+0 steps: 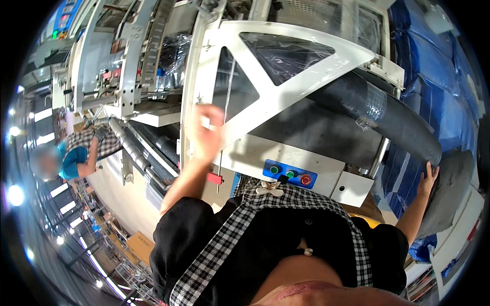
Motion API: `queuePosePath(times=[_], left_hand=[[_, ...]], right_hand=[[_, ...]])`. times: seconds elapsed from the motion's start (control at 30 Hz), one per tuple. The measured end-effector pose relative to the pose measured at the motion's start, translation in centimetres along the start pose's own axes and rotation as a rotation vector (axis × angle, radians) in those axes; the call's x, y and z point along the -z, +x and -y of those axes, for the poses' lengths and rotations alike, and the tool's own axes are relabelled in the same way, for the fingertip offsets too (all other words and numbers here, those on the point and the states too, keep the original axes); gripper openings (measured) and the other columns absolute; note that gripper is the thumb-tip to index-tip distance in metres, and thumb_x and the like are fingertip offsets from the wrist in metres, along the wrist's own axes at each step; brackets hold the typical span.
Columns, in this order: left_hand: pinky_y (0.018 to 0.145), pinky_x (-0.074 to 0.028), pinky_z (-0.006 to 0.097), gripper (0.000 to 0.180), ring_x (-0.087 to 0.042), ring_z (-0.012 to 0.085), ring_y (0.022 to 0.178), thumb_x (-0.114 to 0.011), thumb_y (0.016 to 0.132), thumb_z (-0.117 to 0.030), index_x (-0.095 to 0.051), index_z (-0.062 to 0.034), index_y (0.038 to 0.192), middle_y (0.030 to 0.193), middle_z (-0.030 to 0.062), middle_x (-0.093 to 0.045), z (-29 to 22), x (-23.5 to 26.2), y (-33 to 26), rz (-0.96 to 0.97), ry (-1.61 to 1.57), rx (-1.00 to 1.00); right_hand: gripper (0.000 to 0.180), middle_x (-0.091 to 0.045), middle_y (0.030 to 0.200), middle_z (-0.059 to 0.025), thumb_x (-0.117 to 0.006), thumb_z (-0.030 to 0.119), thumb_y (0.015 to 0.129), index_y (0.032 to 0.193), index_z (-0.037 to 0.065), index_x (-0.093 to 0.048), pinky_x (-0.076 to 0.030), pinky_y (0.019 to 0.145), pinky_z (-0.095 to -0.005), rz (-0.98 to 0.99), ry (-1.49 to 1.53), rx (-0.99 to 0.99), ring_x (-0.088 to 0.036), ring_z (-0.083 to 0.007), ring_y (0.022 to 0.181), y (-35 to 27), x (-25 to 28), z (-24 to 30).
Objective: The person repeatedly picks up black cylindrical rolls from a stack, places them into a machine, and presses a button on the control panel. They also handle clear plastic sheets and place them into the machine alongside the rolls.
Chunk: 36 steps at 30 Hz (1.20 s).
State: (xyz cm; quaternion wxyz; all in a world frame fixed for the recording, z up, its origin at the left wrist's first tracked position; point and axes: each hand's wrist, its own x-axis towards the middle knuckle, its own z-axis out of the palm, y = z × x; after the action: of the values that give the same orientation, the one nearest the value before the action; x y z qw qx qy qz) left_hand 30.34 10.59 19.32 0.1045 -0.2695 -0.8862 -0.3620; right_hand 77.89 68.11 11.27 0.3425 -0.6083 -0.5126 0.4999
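So from my end of the feed, the dark roll [413,127] is over on the right, running from under the machine's white frame [275,94] out to its near end, with a clear plastic band [376,104] wrapped around it. My right hand [427,179] is on that near end, fingers apart and laid against it, not clamped. Another dark piece [450,196] sits just beside it, nearer me. My left hand [207,133] is up by the left side of the frame; it's motion-blurred, so can't tell if it's gripping anything. Between the hands, on the near side, there's a blue button panel [290,174]. Blue-wrapped bundles [431,56] fill the far right, and a co-worker [76,159] stands off left.
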Motion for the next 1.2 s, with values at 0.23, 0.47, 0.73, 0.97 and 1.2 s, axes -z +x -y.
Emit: queuePosePath(times=[0.23, 0.47, 0.73, 0.97, 1.2], left_hand=[[0.082, -0.049, 0.045, 0.083, -0.065, 0.0242, 0.089, -0.048, 0.077, -0.078, -0.064, -0.0033, 0.109, 0.098, 0.0123, -0.069, 16.9, 3.2, 8.6, 0.534, -0.782, 1.333], [0.065, -0.058, 0.032, 0.031, -0.069, 0.0192, 0.074, -0.058, 0.093, -0.034, -0.066, -0.0041, 0.100, 0.088, 0.0104, -0.070, 20.3, 0.1, 9.2, 0.362, -1.249, 1.291], [0.071, -0.059, 0.030, 0.025, -0.069, 0.0178, 0.081, -0.052, 0.097, -0.023, -0.062, -0.0015, 0.107, 0.094, 0.0108, -0.069, 20.4, 1.3, 8.4, 0.364, -1.347, 1.311], [0.070, -0.059, 0.030, 0.021, -0.069, 0.0171, 0.079, -0.052, 0.097, -0.020, -0.062, -0.0020, 0.101, 0.092, 0.0111, -0.069, 22.3, 0.3, 8.5, 0.339, -1.359, 1.350], [0.066, -0.059, 0.026, 0.015, -0.069, 0.0198, 0.081, -0.049, 0.098, -0.018, -0.055, -0.0053, 0.093, 0.096, 0.0124, -0.069, 26.6, -1.3, 8.9, 0.063, -1.323, 1.401]], right_hand=[[0.049, -0.056, 0.124, -0.0015, -0.071, 0.021, 0.085, 0.129, 0.010, -0.054, -0.037, 0.099, -0.0294, 0.338, -0.215, -0.005, -0.051, -0.0149, 0.114, 0.0, -1.9, -0.2], [0.055, -0.055, 0.124, -0.0052, -0.073, 0.028, 0.083, 0.129, 0.007, -0.053, -0.040, 0.097, -0.0327, 0.487, -0.357, 0.026, -0.051, -0.0168, 0.115, 0.1, -5.5, 0.0], [0.048, -0.062, 0.108, -0.0060, -0.075, 0.027, 0.080, 0.117, 0.000, -0.060, -0.047, 0.076, -0.0263, 0.564, -0.468, 0.206, -0.058, -0.0145, 0.091, -2.9, -11.4, 0.8], [0.046, -0.063, 0.111, -0.0089, -0.074, 0.024, 0.081, 0.114, -0.005, -0.061, -0.042, 0.090, -0.0287, 0.664, -0.468, 0.343, -0.057, -0.0173, 0.100, -6.9, -17.0, 2.3], [0.040, -0.064, 0.106, -0.0088, -0.073, 0.022, 0.082, 0.109, -0.006, -0.062, -0.044, 0.086, -0.0276, 0.688, -0.498, 0.288, -0.058, -0.0157, 0.093, -10.3, -23.0, 3.8]])
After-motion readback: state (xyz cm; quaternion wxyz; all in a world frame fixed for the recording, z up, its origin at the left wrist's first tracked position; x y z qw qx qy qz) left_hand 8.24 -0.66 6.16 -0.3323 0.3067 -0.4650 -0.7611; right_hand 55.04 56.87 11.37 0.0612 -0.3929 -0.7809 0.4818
